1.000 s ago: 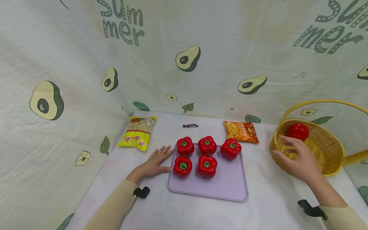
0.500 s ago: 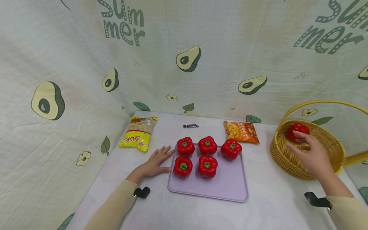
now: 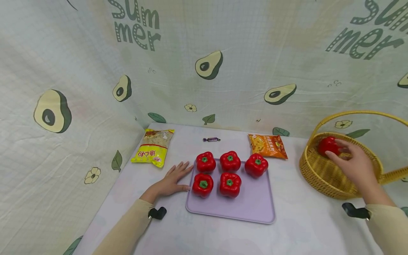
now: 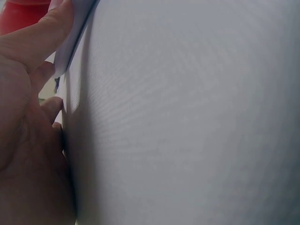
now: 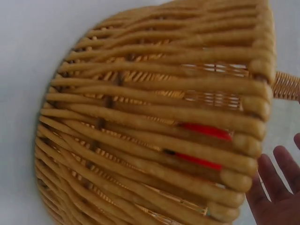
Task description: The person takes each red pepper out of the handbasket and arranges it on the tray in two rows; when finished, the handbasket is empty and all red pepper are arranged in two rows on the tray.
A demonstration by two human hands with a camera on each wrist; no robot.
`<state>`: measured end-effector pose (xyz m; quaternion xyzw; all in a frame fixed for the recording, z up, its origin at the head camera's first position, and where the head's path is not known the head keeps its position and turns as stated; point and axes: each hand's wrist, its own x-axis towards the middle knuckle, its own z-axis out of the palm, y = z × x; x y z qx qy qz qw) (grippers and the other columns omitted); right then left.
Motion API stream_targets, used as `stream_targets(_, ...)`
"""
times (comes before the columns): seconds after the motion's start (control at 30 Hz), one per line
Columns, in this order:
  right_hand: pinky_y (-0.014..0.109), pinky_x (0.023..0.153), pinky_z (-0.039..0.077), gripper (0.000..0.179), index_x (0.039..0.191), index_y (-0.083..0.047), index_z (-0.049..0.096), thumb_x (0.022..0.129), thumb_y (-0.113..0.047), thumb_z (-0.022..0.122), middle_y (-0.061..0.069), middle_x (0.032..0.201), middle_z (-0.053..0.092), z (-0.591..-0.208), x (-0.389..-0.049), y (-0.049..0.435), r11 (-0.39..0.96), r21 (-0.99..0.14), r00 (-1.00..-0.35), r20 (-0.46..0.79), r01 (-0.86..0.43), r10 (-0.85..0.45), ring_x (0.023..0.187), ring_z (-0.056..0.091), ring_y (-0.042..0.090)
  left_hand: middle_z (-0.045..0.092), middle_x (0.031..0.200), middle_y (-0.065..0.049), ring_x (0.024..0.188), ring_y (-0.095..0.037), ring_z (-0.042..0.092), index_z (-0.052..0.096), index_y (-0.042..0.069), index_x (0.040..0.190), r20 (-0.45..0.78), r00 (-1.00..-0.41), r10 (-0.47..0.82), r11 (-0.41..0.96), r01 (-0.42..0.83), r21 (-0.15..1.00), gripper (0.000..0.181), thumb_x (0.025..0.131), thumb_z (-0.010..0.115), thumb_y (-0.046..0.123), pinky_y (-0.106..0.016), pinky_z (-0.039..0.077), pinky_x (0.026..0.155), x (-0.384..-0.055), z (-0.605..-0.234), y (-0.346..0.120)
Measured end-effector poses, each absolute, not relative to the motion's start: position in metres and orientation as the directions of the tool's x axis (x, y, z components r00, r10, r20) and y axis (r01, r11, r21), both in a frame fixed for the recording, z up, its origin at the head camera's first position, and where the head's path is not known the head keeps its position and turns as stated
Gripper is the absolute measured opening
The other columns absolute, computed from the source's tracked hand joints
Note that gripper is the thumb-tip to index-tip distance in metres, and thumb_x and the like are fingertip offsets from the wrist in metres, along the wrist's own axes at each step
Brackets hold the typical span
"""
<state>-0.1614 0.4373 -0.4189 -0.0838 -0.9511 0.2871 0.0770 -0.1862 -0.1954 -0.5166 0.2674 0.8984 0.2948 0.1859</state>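
Note:
My left hand [image 3: 172,181] lies flat with fingers spread on the table, its thumb and fingertips at the left edge of a lilac tray [image 3: 251,203]. Several red bell peppers, one of them the front-left pepper [image 3: 202,185], stand on that tray with green stems up. At the right, my right hand [image 3: 355,163] reaches into a yellow wicker basket [image 3: 322,182]. Its thumb and curled fingers hold another red bell pepper [image 3: 326,145] inside, against the far left wall. In the right wrist view, the basket's weave [image 5: 154,112] hides most of the pepper.
A yellow food packet [image 3: 153,147] lies at the back left. Behind the tray is a small purple wrapped candy [image 3: 211,139], with an orange snack bag [image 3: 268,146] to its right. The basket's tall handle [image 3: 360,112] arches over its opening.
My right hand has moved right and deeper into the basket, its thumb and fingers coming onto the red bell pepper. That pepper has tilted slightly. My left hand and the tray have stayed put.

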Motion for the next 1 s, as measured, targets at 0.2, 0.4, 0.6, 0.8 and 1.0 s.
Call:
stream_targets(0.2, 0.047, 0.074, 0.048, 0.082, 0.155, 0.004, 0.033, 0.099, -0.051, 0.060, 0.036, 0.141, 0.043, -0.414, -0.170, 0.447, 0.815, -0.561, -0.972, 0.076, 0.144, 0.223, 0.122, 0.043, 0.054, 0.009, 0.171, -0.003, 0.157, -0.028, -0.005, 0.023, 0.029, 0.163, -0.181, -0.788, 0.588, 0.683, 0.364, 0.634, 0.087, 0.093, 0.069, 0.049, -0.053, -0.007, 0.124, -0.185, -0.515, -0.195)
stream_targets(0.4, 0.066, 0.083, 0.045, 0.085, 0.156, 0.006, 0.028, 0.100, -0.051, 0.057, 0.039, 0.143, 0.038, -0.410, -0.179, 0.457, 0.804, -0.576, -0.977, 0.040, 0.150, 0.211, 0.125, 0.038, 0.058, 0.008, 0.171, -0.002, 0.157, -0.027, -0.006, 0.022, 0.029, 0.164, -0.189, -0.793, 0.580, 0.689, 0.352, 0.633, 0.087, 0.093, 0.068, 0.050, -0.053, -0.007, 0.124, -0.184, -0.512, -0.195)
stream_targets(0.6, 0.064, 0.083, 0.047, 0.084, 0.158, 0.004, 0.025, 0.101, -0.050, 0.055, 0.040, 0.147, 0.036, -0.404, -0.188, 0.462, 0.814, -0.566, -0.978, 0.059, 0.132, 0.199, 0.127, 0.037, 0.058, 0.007, 0.172, -0.001, 0.157, -0.027, -0.006, 0.021, 0.030, 0.164, -0.190, -0.791, 0.582, 0.691, 0.358, 0.628, 0.087, 0.094, 0.068, 0.050, -0.052, -0.008, 0.124, -0.185, -0.513, -0.195)
stream_targets(0.8, 0.075, 0.093, 0.038, 0.083, 0.158, 0.006, 0.023, 0.103, -0.048, 0.053, 0.044, 0.146, 0.031, -0.401, -0.193, 0.467, 0.813, -0.564, -0.980, 0.033, 0.144, 0.196, 0.128, 0.032, 0.061, 0.007, 0.172, -0.001, 0.157, -0.027, -0.006, 0.021, 0.029, 0.164, -0.189, -0.789, 0.585, 0.689, 0.361, 0.628, 0.086, 0.094, 0.068, 0.049, -0.052, -0.008, 0.124, -0.186, -0.514, -0.196)
stream_targets(1.0, 0.077, 0.096, 0.036, 0.086, 0.157, 0.008, 0.022, 0.102, -0.051, 0.053, 0.044, 0.150, 0.026, -0.401, -0.195, 0.470, 0.802, -0.566, -0.971, 0.009, 0.192, 0.238, 0.130, 0.031, 0.063, 0.007, 0.172, -0.002, 0.157, -0.027, -0.006, 0.022, 0.029, 0.164, -0.188, -0.786, 0.589, 0.683, 0.361, 0.635, 0.087, 0.094, 0.068, 0.049, -0.053, -0.008, 0.124, -0.185, -0.514, -0.196)
